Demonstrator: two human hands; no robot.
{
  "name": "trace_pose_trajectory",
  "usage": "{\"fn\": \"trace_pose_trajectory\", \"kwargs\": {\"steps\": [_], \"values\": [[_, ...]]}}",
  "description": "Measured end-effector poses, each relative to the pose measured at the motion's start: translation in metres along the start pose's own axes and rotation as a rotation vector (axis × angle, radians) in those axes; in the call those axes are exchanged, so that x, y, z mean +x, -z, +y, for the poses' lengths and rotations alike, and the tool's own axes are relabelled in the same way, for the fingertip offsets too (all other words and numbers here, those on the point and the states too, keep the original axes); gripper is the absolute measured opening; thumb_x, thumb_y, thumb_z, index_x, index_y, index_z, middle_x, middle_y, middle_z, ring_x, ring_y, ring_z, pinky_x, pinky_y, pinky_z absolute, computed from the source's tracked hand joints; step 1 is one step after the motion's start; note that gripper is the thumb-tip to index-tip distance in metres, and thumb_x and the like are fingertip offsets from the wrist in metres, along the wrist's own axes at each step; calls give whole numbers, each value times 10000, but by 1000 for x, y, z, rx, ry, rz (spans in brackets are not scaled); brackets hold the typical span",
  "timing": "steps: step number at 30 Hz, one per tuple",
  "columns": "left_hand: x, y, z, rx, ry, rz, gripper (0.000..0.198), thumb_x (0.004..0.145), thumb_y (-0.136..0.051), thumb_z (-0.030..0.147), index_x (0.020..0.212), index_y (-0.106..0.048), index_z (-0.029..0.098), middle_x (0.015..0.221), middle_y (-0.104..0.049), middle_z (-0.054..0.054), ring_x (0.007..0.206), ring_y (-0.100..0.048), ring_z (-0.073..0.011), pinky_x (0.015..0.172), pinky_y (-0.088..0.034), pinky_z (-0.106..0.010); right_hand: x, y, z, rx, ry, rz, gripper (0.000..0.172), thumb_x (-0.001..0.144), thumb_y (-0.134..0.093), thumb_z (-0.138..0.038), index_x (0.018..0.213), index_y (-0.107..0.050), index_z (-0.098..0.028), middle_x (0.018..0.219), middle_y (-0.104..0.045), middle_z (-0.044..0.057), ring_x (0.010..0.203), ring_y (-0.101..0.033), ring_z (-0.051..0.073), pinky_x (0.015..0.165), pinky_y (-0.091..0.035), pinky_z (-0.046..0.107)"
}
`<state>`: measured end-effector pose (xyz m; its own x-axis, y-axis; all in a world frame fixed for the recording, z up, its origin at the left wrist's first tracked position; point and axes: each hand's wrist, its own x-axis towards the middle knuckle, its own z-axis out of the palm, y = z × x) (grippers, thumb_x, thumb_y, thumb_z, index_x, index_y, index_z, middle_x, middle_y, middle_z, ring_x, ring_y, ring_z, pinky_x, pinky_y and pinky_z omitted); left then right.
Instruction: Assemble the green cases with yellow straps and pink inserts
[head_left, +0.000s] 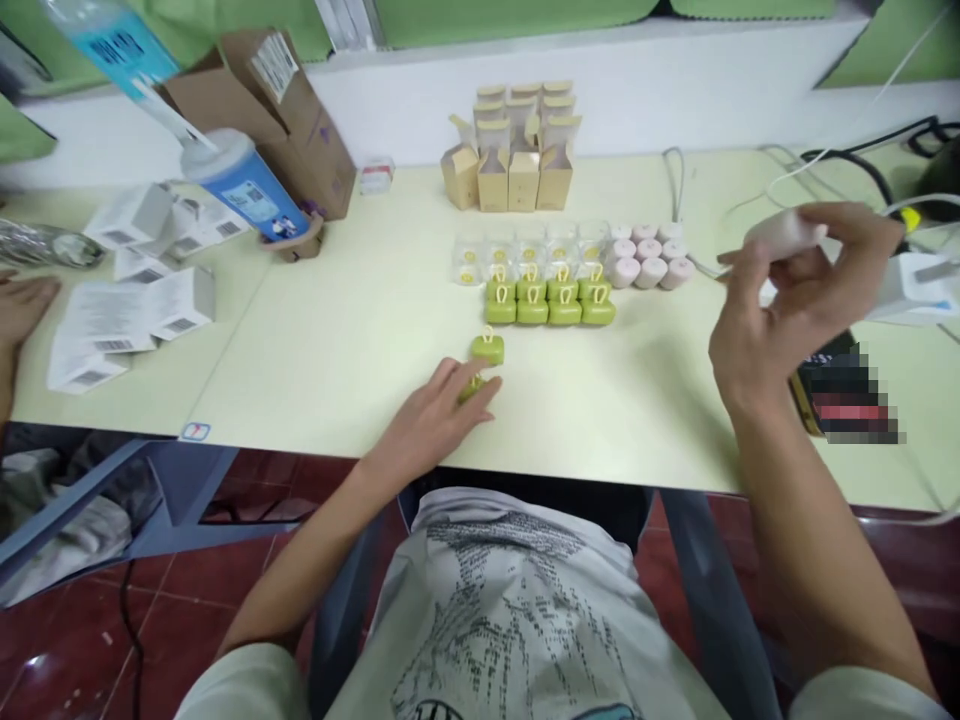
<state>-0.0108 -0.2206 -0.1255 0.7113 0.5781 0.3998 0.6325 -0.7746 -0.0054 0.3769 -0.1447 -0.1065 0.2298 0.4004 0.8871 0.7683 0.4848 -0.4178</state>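
- The left hand (442, 410) reached over the near side of the surface (300, 370), its fingers about a small green case (469, 389); whether they were closed tight on it, I could not tell.
- The right hand (795, 290) was raised over the right side, thumb and fingers clamped on a pale rounded piece (782, 236), partly hidden by the grip.
- A second green case (488, 349) with a cream loop sat just beyond the left fingertips.
- Farther back, a block of green cases (548, 304) stood in two rows of four, loops upright.
- Behind them were clear containers (470, 260) with yellow round marks, and to their right a cluster of pale pink cylinders (650, 272).
- Near the wall stood open tan boxes (493, 185), flaps up.
- Beneath the right wrist lay a dark flat object (840, 385), partly blurred out.
- Well to the left were white boxes (184, 303), a blue cup (251, 190), a cardboard box (319, 150) and another person's hand (26, 305) at the edge.
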Motion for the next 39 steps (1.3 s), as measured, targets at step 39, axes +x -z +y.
{"fn": "trace_pose_trajectory", "kwargs": {"steps": [39], "values": [[79, 30, 24, -1193, 406, 387, 632, 676, -1103, 538, 1207, -894, 267, 1191, -797, -107, 1112, -768, -260, 837, -685, -334, -14, 15, -128, 568, -233, -638, 284, 997, -890, -489, 1222, -880, -315, 1112, -897, 38, 867, -834, 228, 868, -744, 421]]}}
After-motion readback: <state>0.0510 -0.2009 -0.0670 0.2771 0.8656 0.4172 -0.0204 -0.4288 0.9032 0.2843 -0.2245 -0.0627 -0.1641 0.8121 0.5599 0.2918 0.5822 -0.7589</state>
